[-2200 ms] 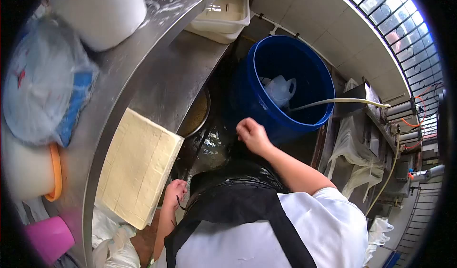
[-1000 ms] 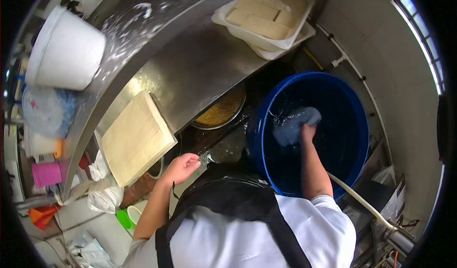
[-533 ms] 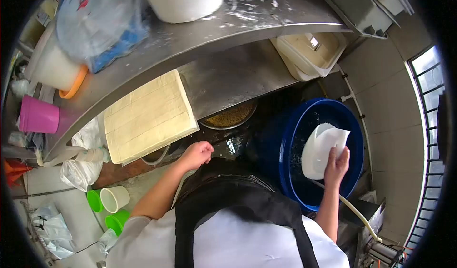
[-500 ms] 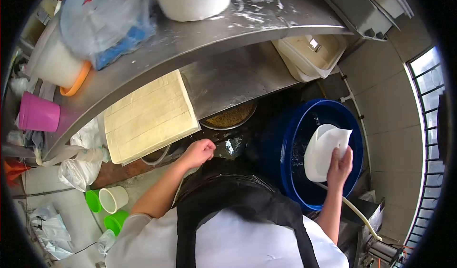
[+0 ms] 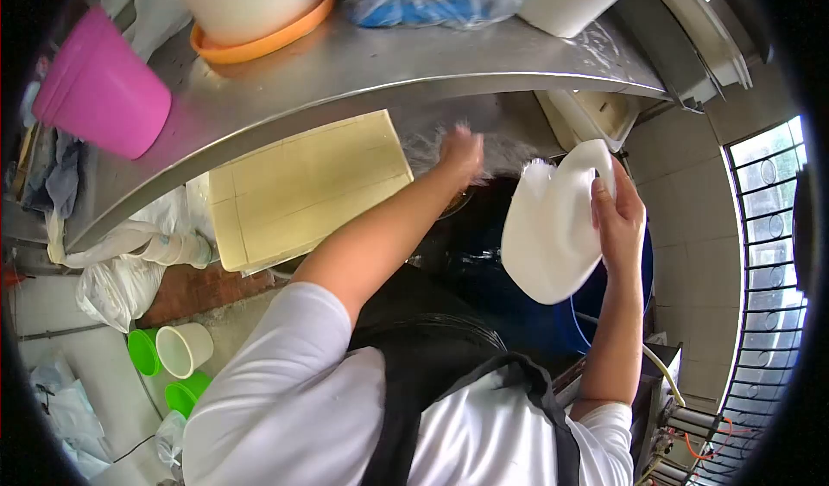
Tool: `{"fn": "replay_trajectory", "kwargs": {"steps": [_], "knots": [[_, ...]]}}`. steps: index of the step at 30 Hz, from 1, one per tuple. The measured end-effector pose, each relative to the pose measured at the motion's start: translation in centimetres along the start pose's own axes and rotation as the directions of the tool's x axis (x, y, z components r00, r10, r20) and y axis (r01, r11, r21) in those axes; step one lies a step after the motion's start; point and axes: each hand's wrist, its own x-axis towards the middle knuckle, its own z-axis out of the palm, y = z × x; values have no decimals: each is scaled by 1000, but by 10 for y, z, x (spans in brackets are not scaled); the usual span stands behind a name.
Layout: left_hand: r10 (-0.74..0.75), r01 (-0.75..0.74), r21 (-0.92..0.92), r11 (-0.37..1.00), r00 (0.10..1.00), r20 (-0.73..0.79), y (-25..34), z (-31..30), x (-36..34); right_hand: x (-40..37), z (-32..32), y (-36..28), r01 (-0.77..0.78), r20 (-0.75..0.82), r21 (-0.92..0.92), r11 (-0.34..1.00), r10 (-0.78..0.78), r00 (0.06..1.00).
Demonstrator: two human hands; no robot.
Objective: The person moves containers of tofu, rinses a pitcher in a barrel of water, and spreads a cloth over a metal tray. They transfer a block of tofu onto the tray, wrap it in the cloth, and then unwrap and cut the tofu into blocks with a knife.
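My right hand (image 5: 620,218) grips a cut-open white plastic jug (image 5: 553,235) by its handle. The jug is tilted over the blue barrel (image 5: 647,270), and water shows at its ragged upper edge. My left hand (image 5: 462,153) reaches over the lower metal shelf and is smeared by motion, so its fingers cannot be made out. Splashed water (image 5: 509,153) spreads over the shelf around that hand. Left of it lies a pale yellow rectangular slab (image 5: 302,188) with scored lines, partly behind my left forearm.
Above runs a steel counter (image 5: 380,58) with a pink bucket (image 5: 112,88), a white bucket on an orange lid (image 5: 259,50), and a plastic bag (image 5: 432,2). A white tub (image 5: 609,114) sits at the shelf's right end. Green cups (image 5: 186,391) stand on the floor at lower left.
The jug has risen out of the barrel and moved up and left. My left hand has moved from near my waist up over the shelf, where water now splashes. The view has shifted.
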Motion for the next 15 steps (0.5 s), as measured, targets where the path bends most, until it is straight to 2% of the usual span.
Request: {"fn": "replay_trajectory", "kwargs": {"steps": [1, 2, 3, 4, 6, 7, 9, 10, 12, 14, 15], "knots": [[-10, 10, -7, 1000, 1000, 2, 9, -6, 6, -7, 12, -6, -44, -51, 101, 994, 49, 997], [-100, 66, -322, 944, 991, -92, 15, -8, 11, -17, 22, -5, -17, -45, 183, 983, 26, 999], [-219, 83, -606, 791, 964, -153, 14, -11, 11, -27, 33, -6, -30, -41, 178, 984, 38, 998], [-231, 97, -605, 790, 962, -147, 10, -19, 4, -39, 45, -8, 20, -105, 228, 973, 4, 995], [-11, 4, -404, 915, 1000, -15, 3, -42, -10, -62, 62, -8, 97, -186, 281, 955, -45, 982], [-14, 10, -399, 917, 1000, -7, -3, -48, -20, -73, 62, 2, 135, -136, 302, 944, -97, 986], [241, -229, -269, 936, 971, 11, -17, -55, -50, -97, 70, 0, 75, -131, 258, 963, -42, 991], [341, -340, 99, 935, 940, 3, -25, -67, -65, -107, 74, 8, 114, -132, 241, 964, -84, 988], [511, -521, 322, 791, 851, 123, -50, -96, -106, -129, 72, 6, 58, -84, 188, 981, -43, 996], [488, -511, 289, 810, 859, 153, -79, -123, -145, -151, 65, 12, 27, -57, 94, 995, -22, 998], [417, -457, 282, 844, 888, 192, -101, -138, -163, -165, 63, 8, -43, -43, 187, 981, 52, 998]]}}
